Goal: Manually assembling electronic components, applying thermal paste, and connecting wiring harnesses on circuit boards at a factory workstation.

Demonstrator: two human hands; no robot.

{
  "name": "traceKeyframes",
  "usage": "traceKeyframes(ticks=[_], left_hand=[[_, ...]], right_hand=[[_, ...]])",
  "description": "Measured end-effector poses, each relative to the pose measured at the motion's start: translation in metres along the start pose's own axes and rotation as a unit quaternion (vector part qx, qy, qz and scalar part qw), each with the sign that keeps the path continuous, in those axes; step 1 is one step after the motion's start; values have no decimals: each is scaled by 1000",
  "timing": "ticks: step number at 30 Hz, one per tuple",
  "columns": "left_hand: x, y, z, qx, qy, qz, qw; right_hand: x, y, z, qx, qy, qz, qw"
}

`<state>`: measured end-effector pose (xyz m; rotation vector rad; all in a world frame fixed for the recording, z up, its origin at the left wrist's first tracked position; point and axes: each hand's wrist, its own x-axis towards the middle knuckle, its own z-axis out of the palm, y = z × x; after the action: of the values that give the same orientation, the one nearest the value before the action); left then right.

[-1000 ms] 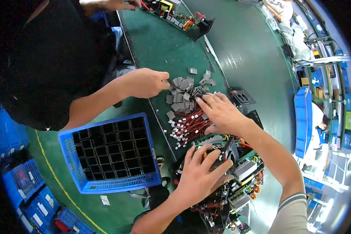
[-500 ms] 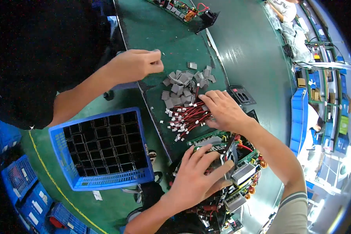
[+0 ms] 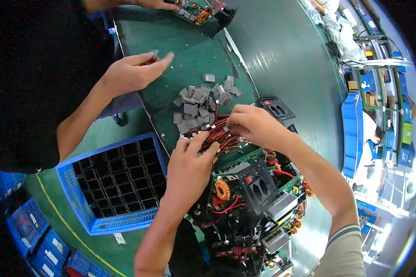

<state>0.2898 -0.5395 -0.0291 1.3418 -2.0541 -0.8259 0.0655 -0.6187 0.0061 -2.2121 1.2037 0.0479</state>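
A pile of thin red and black connector wires [image 3: 218,135] with small white plugs lies on the green bench between my hands. My left hand [image 3: 192,159] curls over its near left side, the fingertips pressed into the strands. From the right, my right hand [image 3: 259,125] pinches some of the wires; its fingertips are partly hidden. Grey square caps [image 3: 196,99] lie heaped just beyond the wires. Close to my hands stand circuit board assemblies with copper coils [image 3: 222,189], silver heat sinks and a black socket panel [image 3: 258,188].
Across the left side, a co-worker's hand [image 3: 131,73] holds a small grey piece; their other hand reaches a far circuit board [image 3: 196,13]. A blue crate [image 3: 125,224] of black parts stands at the lower left. Another black socket panel [image 3: 276,108] lies right of the caps.
My left hand has left the circuit boards and moved onto the wires. My right hand's fingers have closed in on them. The co-worker's near hand has shifted left, and their other hand has appeared.
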Motion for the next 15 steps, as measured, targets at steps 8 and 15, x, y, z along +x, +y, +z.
traceKeyframes(ticks=[8,15], left_hand=[[-2,-4,9,21,10,-1,1000],[-4,-4,13,24,2,-1,1000]], right_hand=[[8,-1,-10,42,-29,27,998],[11,15,-24,29,-43,23,998]])
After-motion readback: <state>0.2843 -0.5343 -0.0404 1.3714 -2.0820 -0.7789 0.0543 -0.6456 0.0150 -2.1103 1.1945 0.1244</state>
